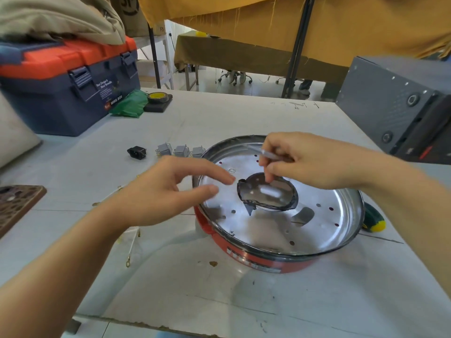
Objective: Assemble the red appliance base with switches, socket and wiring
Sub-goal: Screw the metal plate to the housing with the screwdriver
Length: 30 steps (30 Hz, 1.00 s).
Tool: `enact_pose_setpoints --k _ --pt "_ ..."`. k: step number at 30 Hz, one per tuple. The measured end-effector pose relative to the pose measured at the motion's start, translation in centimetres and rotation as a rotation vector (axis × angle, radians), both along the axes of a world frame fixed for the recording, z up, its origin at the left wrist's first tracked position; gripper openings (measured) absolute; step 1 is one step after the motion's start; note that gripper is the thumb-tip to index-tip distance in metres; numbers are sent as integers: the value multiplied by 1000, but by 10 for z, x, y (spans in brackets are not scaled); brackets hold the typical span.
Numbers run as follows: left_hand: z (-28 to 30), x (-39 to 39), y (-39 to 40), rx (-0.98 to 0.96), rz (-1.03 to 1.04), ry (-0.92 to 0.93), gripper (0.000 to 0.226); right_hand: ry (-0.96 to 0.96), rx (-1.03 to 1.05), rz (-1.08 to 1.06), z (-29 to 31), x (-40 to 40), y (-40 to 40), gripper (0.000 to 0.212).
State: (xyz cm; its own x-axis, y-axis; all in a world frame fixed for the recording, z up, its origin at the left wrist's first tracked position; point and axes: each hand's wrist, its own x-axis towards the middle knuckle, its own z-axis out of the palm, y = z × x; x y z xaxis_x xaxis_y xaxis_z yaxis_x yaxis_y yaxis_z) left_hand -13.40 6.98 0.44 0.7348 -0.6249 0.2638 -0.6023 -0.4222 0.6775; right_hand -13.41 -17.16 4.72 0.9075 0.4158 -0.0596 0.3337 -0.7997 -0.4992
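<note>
The red appliance base [280, 261] lies on the white desk [170, 276], a little right of the middle, with its shiny metal inside turned up. In the middle of the metal plate there is a round opening with a dark edge [268, 193].

The right hand [302, 162] is above this opening. Its grip is together: the fingers pinch a thin clear piece [267, 153], which is blurred, so I cannot tell what it is. The left hand [170, 191] hovers over the left rim of the base; its grip is apart, with relaxed fingers, and it holds nothing.

Behind the left hand, three grey switches [180, 150] stand in a row on the desk, and a black socket [136, 151] lies just left of them. Thin wires with ring ends [131, 245] lie on the desk under the left forearm. A green and yellow tool handle [374, 219] shows behind the right side of the base. A blue and orange toolbox [68, 84] stands far left, with a roll of tape [158, 98] near it.
</note>
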Motion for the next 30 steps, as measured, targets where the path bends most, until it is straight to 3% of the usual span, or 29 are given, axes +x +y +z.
enact_pose_setpoints --k 5,8,15,30 --pt "-5 22 21 -111 345 -23 19 26 -37 -54 -15 2 8 19" --pt "-13 36 34 32 501 -8 15 176 -57 -37 -20 2 8 30" --pt "-35 64 33 218 576 37 11 267 -76 -116 -27 2 8 39" --pt "-61 86 25 163 673 -45 12 244 -72 -186 -32 -6 17 42"
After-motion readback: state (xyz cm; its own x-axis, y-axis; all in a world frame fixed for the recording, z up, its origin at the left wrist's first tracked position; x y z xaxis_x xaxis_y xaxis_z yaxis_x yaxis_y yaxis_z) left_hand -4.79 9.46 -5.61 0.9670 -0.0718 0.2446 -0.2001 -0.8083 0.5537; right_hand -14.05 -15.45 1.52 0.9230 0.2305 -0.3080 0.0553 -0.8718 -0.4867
